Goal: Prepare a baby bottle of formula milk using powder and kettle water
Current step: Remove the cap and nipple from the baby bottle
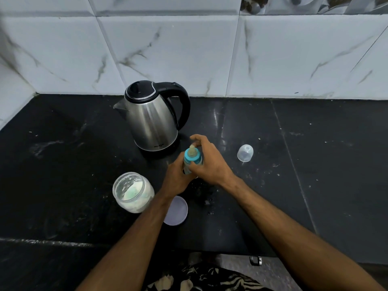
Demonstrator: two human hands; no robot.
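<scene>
My right hand (206,162) is curled around the blue collar (192,159) of the baby bottle (190,162), thumb at the near side and fingers wrapped round the far side, with the index finger lifted a little above the teat (192,150). My left hand (177,178) grips the bottle's body lower down, fingers closed round it, so most of the body is hidden from me and I cannot see what is inside. The bottle stands roughly upright above the black countertop (63,164); whether its base touches the surface I cannot tell, since my hands cover it.

Just beyond the hands sits the stainless-steel electric kettle (153,120), lid down, spout to the left and black handle to the right. To the right of my right hand, apart from it, the clear bottle cap (245,152) lies on its side on the counter. Near my left forearm, the open powder jar (133,192) leans slightly, with white powder and a pale green scoop (132,189) inside. Its lilac lid (176,210) lies flat just beside the jar, partly under my left forearm. Specks and smears dot the counter. White marbled tiles (189,49) back the counter.
</scene>
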